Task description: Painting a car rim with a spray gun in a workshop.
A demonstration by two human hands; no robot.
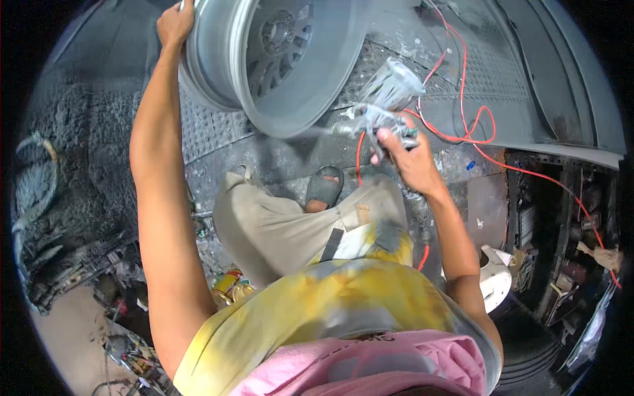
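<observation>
A large grey alloy wheel rim stands tilted in front of me, its hollow side and spoked centre showing. My left hand is closed round its left edge at the top of the view. In my right hand is a paint spray gun, gripped by the handle. The gun's cup is streaked with grey and white paint. Its nozzle faces left, just off the rim's lower edge, and a faint pale mist runs from it below the rim. The trigger is partly hidden by my fingers.
A red air hose loops over the patterned floor at the right and passes near my leg. Sandalled foot stands below the rim. Cans sit by my left side, a white rounded object at right. Dark cluttered shelving lies beyond.
</observation>
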